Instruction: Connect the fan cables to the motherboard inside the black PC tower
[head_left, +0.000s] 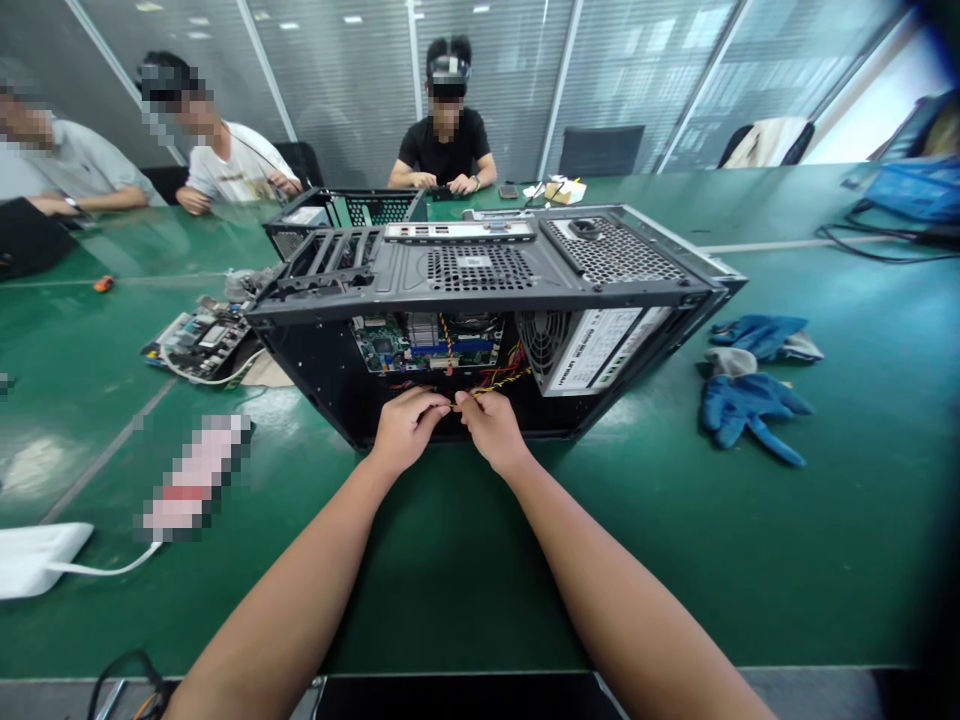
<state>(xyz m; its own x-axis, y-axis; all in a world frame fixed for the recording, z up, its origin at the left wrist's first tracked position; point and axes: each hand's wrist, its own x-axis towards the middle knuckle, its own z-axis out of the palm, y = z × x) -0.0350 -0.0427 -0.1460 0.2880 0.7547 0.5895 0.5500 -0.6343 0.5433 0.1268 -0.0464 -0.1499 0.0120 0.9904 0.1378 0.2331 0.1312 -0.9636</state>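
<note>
A black computer case [382,285] lies in front of me with its open side facing me. Inside it are a green motherboard [379,345] with a heatsink and a power supply [600,350] with a white label. My left hand [407,425] and my right hand [491,425] meet at the opening, fingertips pinched close together. Between them runs a twisted yellow-and-black cable [511,379] coming from the power supply side. Both hands are closed on this cable. Its end is hidden by my fingers. More red and yellow wires lie behind.
Blue work gloves [750,400] lie to the right. On the left are a loose circuit board [206,335], a phone [199,475] and a white power bank [37,560] with a cable. Another case [382,207] stands behind mine. Several people sit across the green table [847,550].
</note>
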